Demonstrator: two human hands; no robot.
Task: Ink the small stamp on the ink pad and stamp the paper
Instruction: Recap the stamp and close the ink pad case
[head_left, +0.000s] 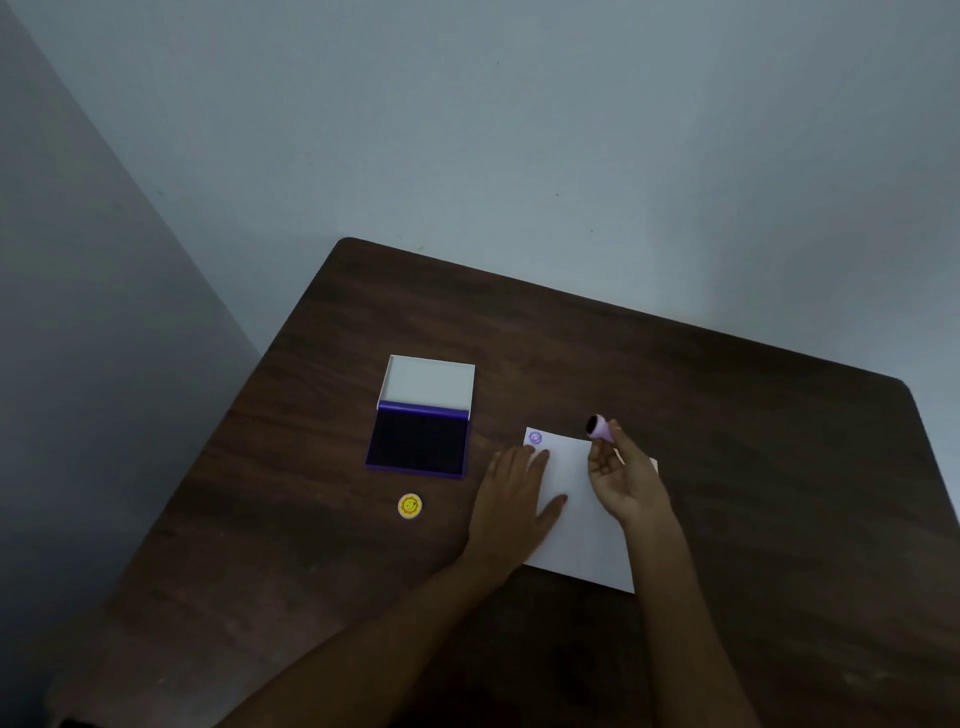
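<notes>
Stamp lifted over marked paper
Right hand (626, 483) grasps the small stamp (600, 428); left hand (514, 499), released, lies flat on the paper (582, 519); the ink pad (420, 441) lies open at left.

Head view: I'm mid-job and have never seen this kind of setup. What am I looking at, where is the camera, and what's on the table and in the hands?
There is no machine here: a person works with two bare hands. The single picture comes from a wide-angle camera worn on the person's head, looking forward and down.

On the dark wooden table lies a white paper with one purple stamp mark near its far left corner. To its left sits an open ink pad, its white lid folded back. Nearer the person lies a small round yellow smiley piece; what it is, I cannot tell.

The left hand lies flat, holding the paper's left edge down. The right hand is raised above the paper, its grip closed on the small stamp, a lilac piece whose dark inked face is tilted up to the left.
</notes>
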